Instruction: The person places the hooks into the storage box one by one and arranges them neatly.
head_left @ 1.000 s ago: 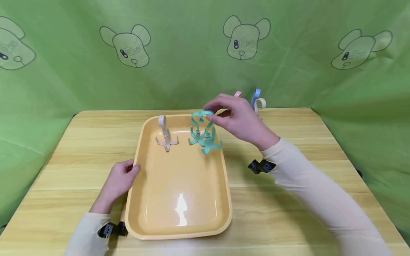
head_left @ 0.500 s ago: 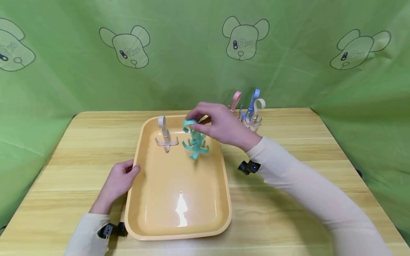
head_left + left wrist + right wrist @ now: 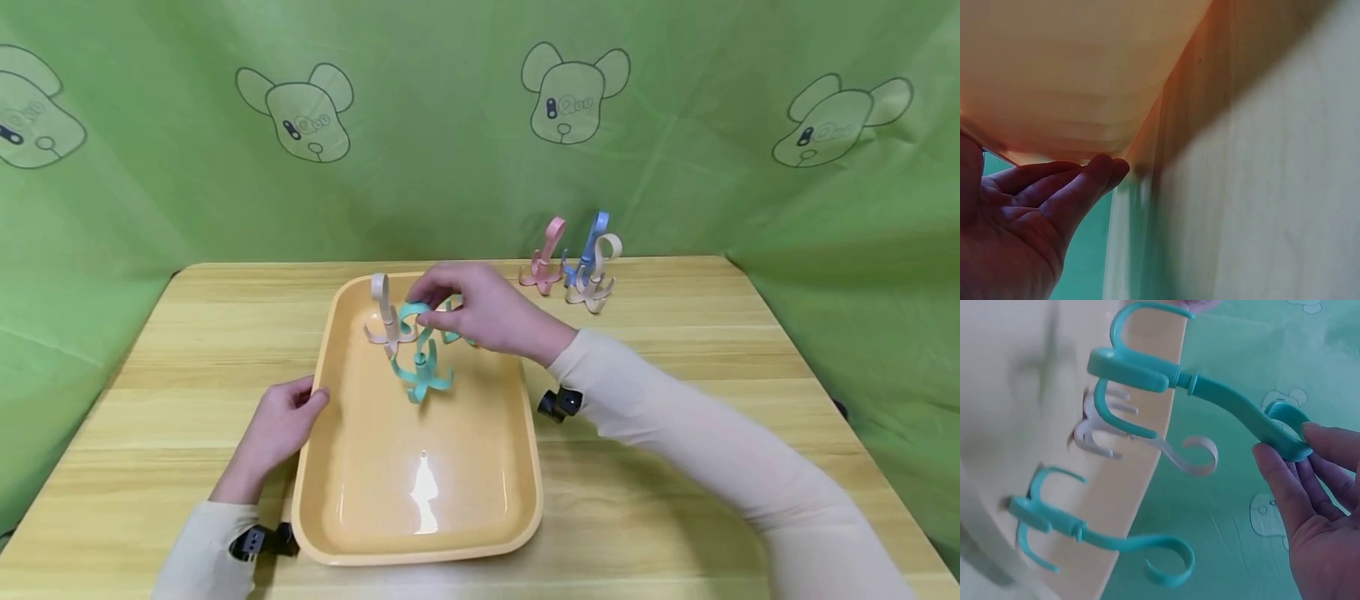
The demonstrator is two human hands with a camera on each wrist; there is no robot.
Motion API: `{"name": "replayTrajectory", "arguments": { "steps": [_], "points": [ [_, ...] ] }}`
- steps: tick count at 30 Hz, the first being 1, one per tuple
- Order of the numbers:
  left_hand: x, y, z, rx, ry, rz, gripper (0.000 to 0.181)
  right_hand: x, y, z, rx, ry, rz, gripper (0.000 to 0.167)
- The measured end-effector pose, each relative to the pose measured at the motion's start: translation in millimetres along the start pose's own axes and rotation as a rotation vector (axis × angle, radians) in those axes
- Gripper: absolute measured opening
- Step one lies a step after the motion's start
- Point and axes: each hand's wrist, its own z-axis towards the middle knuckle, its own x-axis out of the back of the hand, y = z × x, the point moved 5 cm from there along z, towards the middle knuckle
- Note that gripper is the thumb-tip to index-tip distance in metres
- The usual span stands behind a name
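My right hand [image 3: 483, 310] pinches the curled top of a teal four-claw hanging hook [image 3: 422, 381] between thumb and fingers. The hook hangs over the tray with its claws downward; in the right wrist view its whole stem [image 3: 1225, 400] shows. A second teal hook [image 3: 1054, 519] stands in the tray behind the right hand, mostly hidden in the head view. To its left stands a whitish hook [image 3: 381, 292]. My left hand [image 3: 279, 423] grips the left side of the yellow-orange tray [image 3: 375, 467], thumb at the rim. Its fingers touch the tray's outer side in the left wrist view.
Beyond the tray's far right corner stand a pink hook [image 3: 546, 260], a blue hook [image 3: 598, 232] and a beige hook [image 3: 590, 292]. The wooden table [image 3: 675, 500] ends against green cloth [image 3: 442, 183] at the back and sides.
My right hand has carried the teal hook left and nearer, away from the second teal hook, toward the tray's middle. The left hand and tray have stayed put.
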Motion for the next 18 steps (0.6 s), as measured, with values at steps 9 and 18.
{"name": "replayTrajectory", "arguments": {
  "steps": [9, 18],
  "points": [
    [0.8, -0.2, -1.9, -0.004, -0.001, -0.002, 0.035, -16.4, -3.4, 10.3, -0.026, -0.013, 0.042, 0.017],
    [0.0, 0.6, -0.4, -0.016, 0.0, -0.005, 0.034, -35.7, 2.5, 18.3, -0.067, -0.092, 0.031, 0.013]
  ]
}}
